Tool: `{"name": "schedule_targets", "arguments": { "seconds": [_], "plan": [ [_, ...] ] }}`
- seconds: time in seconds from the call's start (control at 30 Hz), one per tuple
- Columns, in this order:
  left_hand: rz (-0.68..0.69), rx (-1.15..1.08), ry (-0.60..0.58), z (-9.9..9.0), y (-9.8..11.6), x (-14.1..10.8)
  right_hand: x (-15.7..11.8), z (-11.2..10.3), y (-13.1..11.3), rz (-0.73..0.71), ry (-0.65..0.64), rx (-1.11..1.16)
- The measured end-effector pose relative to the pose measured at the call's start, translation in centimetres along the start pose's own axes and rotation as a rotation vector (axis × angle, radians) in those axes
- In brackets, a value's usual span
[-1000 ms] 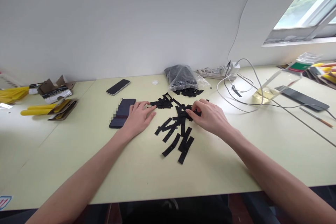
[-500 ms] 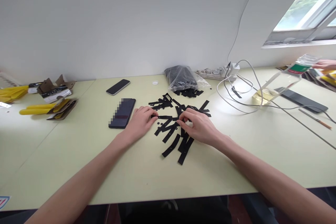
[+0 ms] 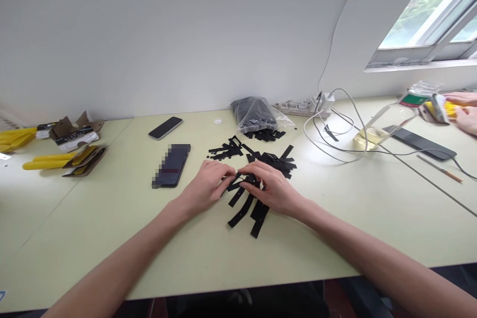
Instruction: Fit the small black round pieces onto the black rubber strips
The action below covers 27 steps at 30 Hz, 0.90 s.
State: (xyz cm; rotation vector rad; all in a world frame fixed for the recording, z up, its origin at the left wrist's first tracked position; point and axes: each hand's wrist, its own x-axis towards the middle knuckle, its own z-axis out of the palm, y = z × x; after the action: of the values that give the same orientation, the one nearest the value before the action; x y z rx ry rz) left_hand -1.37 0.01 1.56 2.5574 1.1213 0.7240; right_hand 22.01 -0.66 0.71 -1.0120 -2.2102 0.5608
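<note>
Black flat strips with small holes [image 3: 278, 160] lie in a loose heap on the pale green table [image 3: 93, 218], with small black discs [image 3: 219, 155] scattered near them. My left hand [image 3: 208, 185] and my right hand [image 3: 266, 189] meet over the heap. Their fingertips press together on a black strip [image 3: 235, 187], and the fingers hide part of it. A clear bag of black pieces [image 3: 253, 114] stands behind the heap. A dark phone [image 3: 171, 165] lies just left of my left hand.
A second phone [image 3: 165, 127] lies further back. White cables [image 3: 328, 146] run from a power strip [image 3: 301, 111] at the wall. A co-worker's hands [image 3: 464, 112] hold a yellow item at far right. Yellow-handled items in cardboard [image 3: 63, 161] lie at left.
My hands have moved together over the heap, and several strips have shifted. A co-worker's hands now reach further into view at the right, at a yellow item.
</note>
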Motion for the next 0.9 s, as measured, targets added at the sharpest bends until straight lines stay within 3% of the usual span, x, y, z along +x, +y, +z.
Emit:
{"name": "schedule_targets", "arguments": {
  "seconds": [0.13,0.27,0.4,0.53,0.73,0.9],
  "plan": [
    [-0.004,-0.047,-0.030,-0.2,0.1,-0.1,0.1,0.1,0.3,0.070,-0.043,0.091],
    [-0.066,0.004,-0.055,-1.1,-1.3,-0.1,0.0,0.1,0.4,0.100,-0.032,0.118],
    [-0.068,0.033,-0.160,-1.8,-2.6,0.0,0.0,0.0,0.2,0.121,-0.028,0.119],
    [-0.105,-0.013,-0.169,-1.8,-3.0,0.1,0.1,-0.2,-0.1,0.163,-0.060,0.144],
    [-0.284,-0.331,-0.085,-0.9,-0.9,0.1,0.1,0.0,-0.3,0.154,-0.088,0.205],
    [-0.290,-0.575,-0.004,0.2,0.9,0.3,-0.2,0.4,-0.5,0.158,-0.048,0.300]
  ]
}}
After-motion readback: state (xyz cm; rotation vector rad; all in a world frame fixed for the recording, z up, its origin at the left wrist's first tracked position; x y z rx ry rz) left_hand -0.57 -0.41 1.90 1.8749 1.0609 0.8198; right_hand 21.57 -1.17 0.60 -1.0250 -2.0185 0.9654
